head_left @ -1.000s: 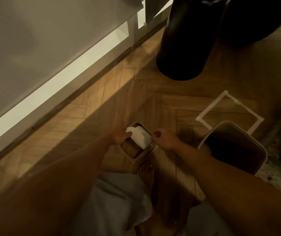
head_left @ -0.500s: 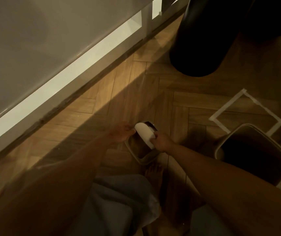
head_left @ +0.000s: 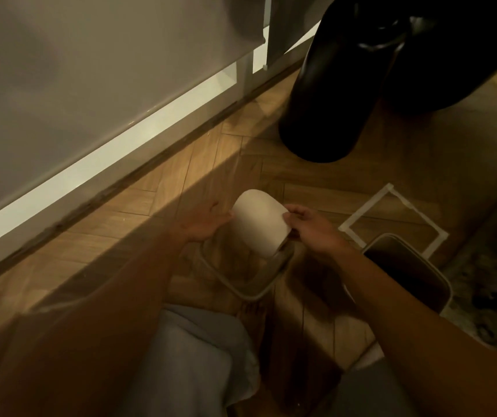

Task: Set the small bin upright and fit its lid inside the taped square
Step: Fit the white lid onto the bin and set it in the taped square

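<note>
I hold the bin's lid (head_left: 242, 282), a pale frame with a white swing flap (head_left: 259, 224), just above the wooden floor. My left hand (head_left: 208, 222) grips its left edge. The fingers of my right hand (head_left: 313, 231) pinch the flap's right edge, and the flap stands tilted up out of the frame. To the right, the small bin (head_left: 409, 266) stands upright with its mouth open and dark inside. It sits on the near corner of the white taped square (head_left: 361, 210), covering part of the tape.
A tall black cylinder (head_left: 331, 94) stands on the floor beyond the square. A grey cabinet front (head_left: 90, 70) with a white plinth runs along the left. A patterned rug (head_left: 490, 284) lies at the right edge. My knees in grey cloth (head_left: 199, 356) are below the lid.
The lid has come up off the floor and its white flap has swung upward. My right hand has moved onto the flap's edge, while the bin has stayed on the tape.
</note>
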